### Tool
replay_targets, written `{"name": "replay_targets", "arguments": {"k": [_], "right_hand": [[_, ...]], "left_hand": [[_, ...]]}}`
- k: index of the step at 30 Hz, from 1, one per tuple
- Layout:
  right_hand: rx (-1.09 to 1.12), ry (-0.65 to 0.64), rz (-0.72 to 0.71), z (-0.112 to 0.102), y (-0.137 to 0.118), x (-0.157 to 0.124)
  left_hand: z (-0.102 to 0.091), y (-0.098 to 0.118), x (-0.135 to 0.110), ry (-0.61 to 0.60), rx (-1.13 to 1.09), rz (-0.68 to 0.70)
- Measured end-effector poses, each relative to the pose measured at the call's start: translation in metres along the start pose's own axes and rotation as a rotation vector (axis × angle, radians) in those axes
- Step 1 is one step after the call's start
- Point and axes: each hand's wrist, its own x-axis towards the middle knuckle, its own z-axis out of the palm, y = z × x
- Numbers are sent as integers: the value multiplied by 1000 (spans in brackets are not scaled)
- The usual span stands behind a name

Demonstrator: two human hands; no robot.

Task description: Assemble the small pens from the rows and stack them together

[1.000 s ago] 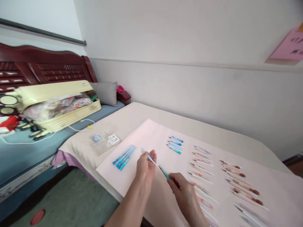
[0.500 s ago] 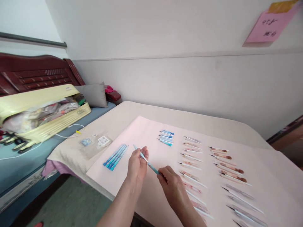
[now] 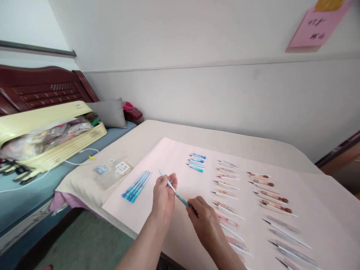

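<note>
Blue pen (image 3: 180, 198) hangs in the air over the pink sheet (image 3: 180, 159), nearer to the sheet's front edge than its far one, slanting from a pale tip at upper left down to a teal barrel at lower right. Left hand (image 3: 165, 191) grasps the pale, slim end between thumb and fingers, its palm turned partly up; right hand (image 3: 203, 221) has its fingers curled about the lower end of the barrel. Between the hands the slim part and the barrel line up and appear to meet. Close to the sheet's left edge lie four blue pens (image 3: 137, 186), side by side and slanted alike. Toward the far edge, right of the far left corner, sit blue barrels (image 3: 200, 170) with white, dark-tipped refills (image 3: 194, 165) among them. Farther right run two columns of parts: pinkish barrels (image 3: 229, 220) with refills, then brown-capped barrels (image 3: 277, 198), with greyish clear barrels (image 3: 298, 252) nearer the front. Just outside the left edge, a clear bag (image 3: 108, 180) with labels rests on the beige tabletop (image 3: 219, 139); beyond that, an open yellow case (image 3: 63, 140) stands on a blue bed (image 3: 118, 134).
</note>
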Motion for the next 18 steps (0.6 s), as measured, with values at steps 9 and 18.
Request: {"name": "replay_targets", "arguments": {"k": [9, 18], "right_hand": [[-1, 45, 36, 3, 1, 0], [442, 13, 300, 2, 6, 4]], "left_hand": [[-1, -10, -14, -99, 157, -63], [4, -15, -23, -214, 156, -52]]}}
